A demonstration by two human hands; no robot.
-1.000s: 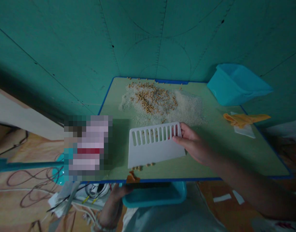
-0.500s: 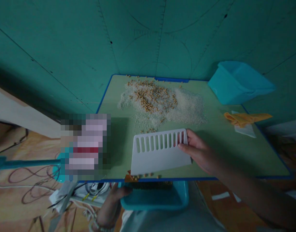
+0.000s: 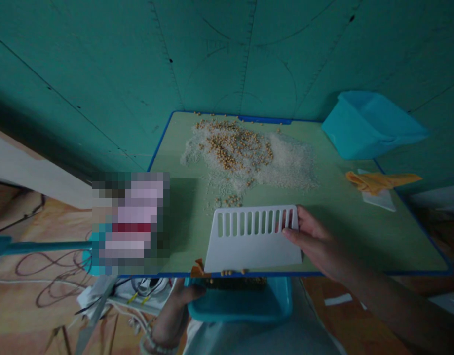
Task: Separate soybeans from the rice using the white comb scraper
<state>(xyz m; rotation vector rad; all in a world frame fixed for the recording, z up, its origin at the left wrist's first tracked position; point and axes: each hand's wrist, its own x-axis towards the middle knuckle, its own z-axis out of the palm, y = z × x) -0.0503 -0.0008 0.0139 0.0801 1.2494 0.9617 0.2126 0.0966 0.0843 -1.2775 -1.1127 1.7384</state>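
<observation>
Slotted scraper (image 3: 249,254) by the near edge of the table (image 3: 353,227), we pinch it in our right hand (image 3: 314,240), clasp the teal bin (image 3: 242,308) with our left hand (image 3: 180,298), and should press evenly behind the beans (image 3: 226,272).

Free passage: tabletop (image 3: 345,212) between right hand (image 3: 314,239) and orange cloth (image 3: 373,182). Obstacles: beans (image 3: 227,157) and pale grains (image 3: 289,160) across rear centre; blue bin (image 3: 343,130) at far right corner.

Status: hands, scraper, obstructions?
Right hand grips white scraper. Left hand holds teal tub at table edge. Beans at scraper's lower edge; orange scrap beside it.
</observation>
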